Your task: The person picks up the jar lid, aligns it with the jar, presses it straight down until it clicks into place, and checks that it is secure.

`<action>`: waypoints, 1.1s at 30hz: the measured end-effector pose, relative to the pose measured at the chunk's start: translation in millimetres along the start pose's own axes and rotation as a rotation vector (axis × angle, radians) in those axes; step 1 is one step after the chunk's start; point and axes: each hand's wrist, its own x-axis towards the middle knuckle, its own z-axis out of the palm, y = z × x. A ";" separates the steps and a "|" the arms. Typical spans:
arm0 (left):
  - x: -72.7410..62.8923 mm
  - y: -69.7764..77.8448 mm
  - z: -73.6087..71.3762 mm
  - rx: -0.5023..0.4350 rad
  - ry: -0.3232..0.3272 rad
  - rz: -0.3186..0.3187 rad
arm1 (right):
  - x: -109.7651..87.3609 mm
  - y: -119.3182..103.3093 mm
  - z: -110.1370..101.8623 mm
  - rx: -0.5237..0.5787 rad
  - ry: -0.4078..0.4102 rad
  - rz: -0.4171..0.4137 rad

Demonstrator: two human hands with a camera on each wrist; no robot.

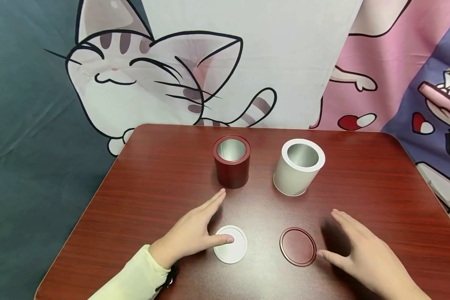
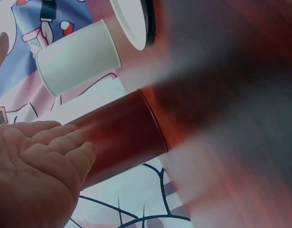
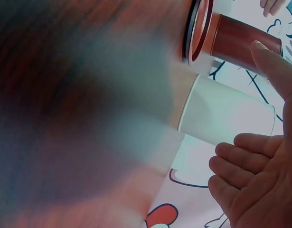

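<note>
My left hand [image 1: 193,233] holds nothing; its fingers are straight and point at the dark red can [image 1: 232,175], while its thumb overlaps the white lid [image 1: 230,251] in the head view. The red can stands upright with its top uncovered. To its right stands a white can [image 1: 293,181], likewise uncovered, its silvery inside showing. A dark red lid [image 1: 298,246] lies flat on the table in front of the cans. My right hand [image 1: 367,254] is just right of that lid, thumb tip near its rim, fingers extended and holding nothing.
The reddish-brown wooden table [image 1: 142,179] ends just behind the two cans. A cloth with cartoon cats [image 1: 281,54] hangs beyond its far edge, and a dark green-grey cloth [image 1: 33,104] hangs at the left.
</note>
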 end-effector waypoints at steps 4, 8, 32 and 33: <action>2.3 2.7 4.6 -0.010 -0.020 -0.006 | -0.1 -1.2 2.9 0.001 -0.002 -0.004; 4.3 6.2 9.2 -0.022 -0.035 0.004 | -1.1 -2.4 5.1 0.005 -0.012 0.009; 8.6 11.1 27.3 -0.033 -0.027 0.057 | -8.4 -6.7 18.0 0.027 -0.041 0.028; 8.8 11.6 27.9 -0.040 -0.030 0.055 | -8.5 -6.7 18.4 0.026 -0.041 0.026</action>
